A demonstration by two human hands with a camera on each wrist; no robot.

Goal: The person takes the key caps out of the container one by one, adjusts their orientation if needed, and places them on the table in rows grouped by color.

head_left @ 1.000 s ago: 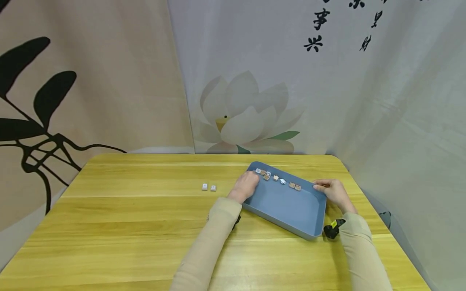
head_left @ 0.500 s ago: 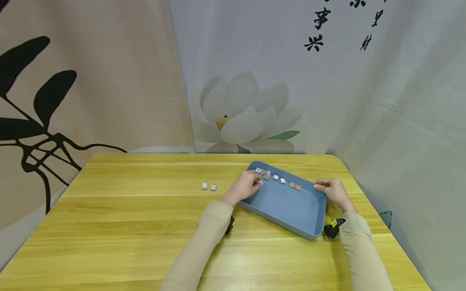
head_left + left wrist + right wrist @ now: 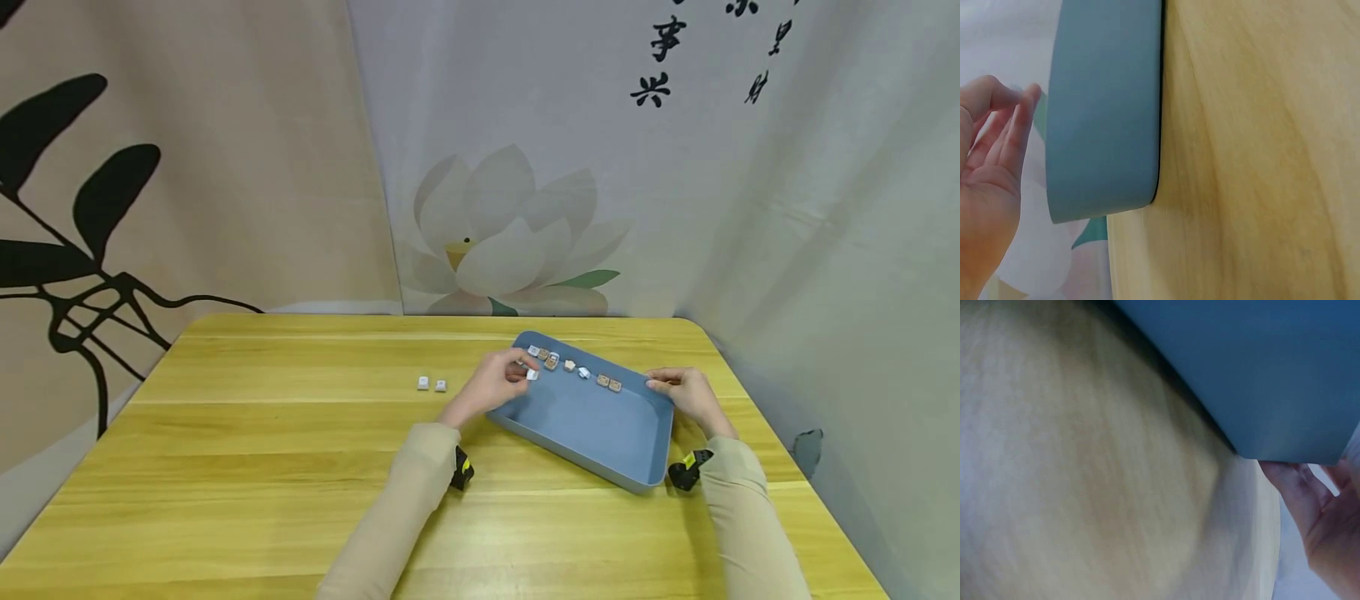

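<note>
My left hand [image 3: 491, 385] is over the left end of a blue-grey rectangular tray [image 3: 592, 429], pinching a small white keycap [image 3: 532, 375] between thumb and fingertips. In the left wrist view the same hand [image 3: 994, 156] shows beyond the tray's outer wall [image 3: 1104, 112], fingertips drawn together. My right hand [image 3: 692, 398] holds the tray's far right corner, thumb at the rim. From the right wrist, fingers [image 3: 1297, 490] reach round under that corner. Along the tray's far wall lies a loose row of white and brown keycaps [image 3: 603, 380].
Two white keycaps [image 3: 423, 383] sit apart on the wooden table [image 3: 262, 467], left of the tray. Behind the table's far edge hangs a printed curtain [image 3: 517, 233] with a lotus. Each wrist wears a small black camera [image 3: 462, 469].
My left hand has drawn back leftward and opened its view, so the white keycap between its fingertips now shows. The right hand and the tray have stayed in place.
</note>
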